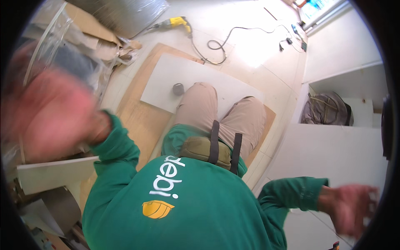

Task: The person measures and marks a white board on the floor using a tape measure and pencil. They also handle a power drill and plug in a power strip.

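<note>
My left hand (58, 112) is raised at the left, close to the camera and smeared by motion, so its fingers cannot be made out. Out to the right, my right hand (348, 208) hangs beside a white panel surface (279, 166), its fingers slightly blurred but apart, with nothing seen in them. I am kneeling on a white board (166, 73), which lies on a larger wooden sheet (129, 110). A small dark round object (178, 88) sits on the white board beside my left knee. An olive waist pouch (204, 151) with dark straps rests across my lap.
A yellow power tool (179, 21) lies on the tiled floor at the far side, its black cord (225, 43) looping rightward. Cardboard and plastic wrap (93, 29) crowd the far left. A dark backpack (327, 109) sits in a white cabinet opening. Panel pieces (58, 173) stand near left.
</note>
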Demonstrator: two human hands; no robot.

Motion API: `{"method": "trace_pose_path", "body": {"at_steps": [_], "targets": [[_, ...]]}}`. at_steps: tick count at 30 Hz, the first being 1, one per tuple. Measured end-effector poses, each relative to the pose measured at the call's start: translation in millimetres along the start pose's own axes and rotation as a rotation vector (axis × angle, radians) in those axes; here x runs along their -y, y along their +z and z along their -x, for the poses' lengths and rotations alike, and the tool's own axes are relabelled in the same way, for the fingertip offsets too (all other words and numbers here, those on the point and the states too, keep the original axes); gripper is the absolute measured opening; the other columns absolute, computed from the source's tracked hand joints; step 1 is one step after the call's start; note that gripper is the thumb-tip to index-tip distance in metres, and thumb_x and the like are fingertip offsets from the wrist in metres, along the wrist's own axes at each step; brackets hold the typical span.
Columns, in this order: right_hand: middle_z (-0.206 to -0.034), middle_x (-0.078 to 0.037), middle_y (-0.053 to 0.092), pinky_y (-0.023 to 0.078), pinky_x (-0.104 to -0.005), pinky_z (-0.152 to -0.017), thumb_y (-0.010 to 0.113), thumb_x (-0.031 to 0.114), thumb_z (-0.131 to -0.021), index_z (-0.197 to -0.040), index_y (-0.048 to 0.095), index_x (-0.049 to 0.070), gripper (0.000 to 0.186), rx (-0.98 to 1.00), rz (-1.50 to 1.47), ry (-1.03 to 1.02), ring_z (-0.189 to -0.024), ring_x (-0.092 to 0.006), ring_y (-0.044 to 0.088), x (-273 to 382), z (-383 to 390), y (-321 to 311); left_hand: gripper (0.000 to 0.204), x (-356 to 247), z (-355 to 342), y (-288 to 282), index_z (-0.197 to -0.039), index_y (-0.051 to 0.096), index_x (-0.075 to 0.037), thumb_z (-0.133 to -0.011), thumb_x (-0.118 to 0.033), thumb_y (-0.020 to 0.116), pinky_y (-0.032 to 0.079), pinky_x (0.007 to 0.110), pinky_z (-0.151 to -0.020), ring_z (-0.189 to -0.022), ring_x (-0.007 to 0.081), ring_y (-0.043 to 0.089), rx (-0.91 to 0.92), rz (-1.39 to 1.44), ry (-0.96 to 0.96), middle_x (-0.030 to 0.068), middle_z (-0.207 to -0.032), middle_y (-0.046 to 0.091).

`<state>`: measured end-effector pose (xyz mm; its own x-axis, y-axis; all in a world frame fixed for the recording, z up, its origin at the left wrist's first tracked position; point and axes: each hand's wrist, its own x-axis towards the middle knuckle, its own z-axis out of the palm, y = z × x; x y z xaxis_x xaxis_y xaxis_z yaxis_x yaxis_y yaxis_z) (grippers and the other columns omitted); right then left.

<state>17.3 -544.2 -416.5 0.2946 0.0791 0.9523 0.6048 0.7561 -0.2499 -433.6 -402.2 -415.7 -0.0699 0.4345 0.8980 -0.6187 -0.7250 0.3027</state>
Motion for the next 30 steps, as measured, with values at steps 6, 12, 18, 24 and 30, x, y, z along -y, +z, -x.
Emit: {"method": "trace_pose_path", "body": {"at_steps": [6, 12, 18, 24, 30], "targets": [[-0.095, -0.01, 0.073, 0.057, -0.0299, -0.078, 0.062, 0.005, -0.108, -0.125, 0.069, -0.003, 0.02, 0.132, 0.362, 0.925, -0.082, -0.0138, 0.067, -110, 196, -42, 0.025, 192, 254, -173, -0.121, 0.079, -0.01, -0.097, -0.012, 0.076, 0.057, 0.03, -0.082, -0.09, 0.014, 0.071, -0.222, -1.138, -0.959, 0.0023, -0.104, 0.08], [-0.089, -0.005, 0.072, 0.053, -0.026, -0.065, 0.06, 0.004, -0.106, -0.129, 0.069, 0.003, 0.025, 0.231, 0.643, 1.35, -0.073, -0.011, 0.066, -107, 365, -163, 0.068, 257, 421, -203, -0.147, 0.059, -0.015, -0.084, -0.01, 0.084, 0.052, 0.047, -0.107, -0.126, 0.0339, 0.061, 0.316, -1.31, -1.181, 0.0116, -0.141, 0.063], [-0.082, -0.005, 0.07, 0.054, -0.0282, -0.063, 0.06, 0.004, -0.104, -0.127, 0.07, 0.002, 0.025, 0.397, 0.746, 1.603, -0.072, -0.0118, 0.067, -51, 438, -193, 0.082, 295, 474, -208, -0.153, 0.051, -0.017, -0.079, -0.01, 0.086, 0.05, 0.051, -0.113, -0.136, 0.0403, 0.049, 0.518, -1.362, -1.399, 0.0099, -0.152, 0.05], [-0.083, 0.0, 0.063, 0.047, -0.027, -0.059, 0.053, -0.006, -0.098, -0.13, 0.068, -0.002, 0.036, 0.377, 0.77, 1.601, -0.068, -0.0092, 0.057, -35, 456, -195, 0.066, 301, 486, -208, -0.14, 0.06, -0.01, -0.081, -0.021, 0.086, 0.055, 0.049, -0.103, -0.13, 0.0405, 0.053, 0.32, -1.453, -1.44, 0.0127, -0.14, 0.057], [-0.087, -0.002, 0.067, 0.048, -0.0259, -0.062, 0.058, 0.001, -0.103, -0.13, 0.069, 0.0, 0.029, 0.277, 0.69, 1.528, -0.073, -0.0088, 0.06, -70, 433, -185, 0.044, 271, 452, -235, -0.121, 0.069, -0.014, -0.093, -0.049, 0.064, 0.054, 0.045, -0.085, -0.092, 0.0269, 0.067, -1.03, -0.328, -1.498, 0.0071, -0.105, 0.071]]}}
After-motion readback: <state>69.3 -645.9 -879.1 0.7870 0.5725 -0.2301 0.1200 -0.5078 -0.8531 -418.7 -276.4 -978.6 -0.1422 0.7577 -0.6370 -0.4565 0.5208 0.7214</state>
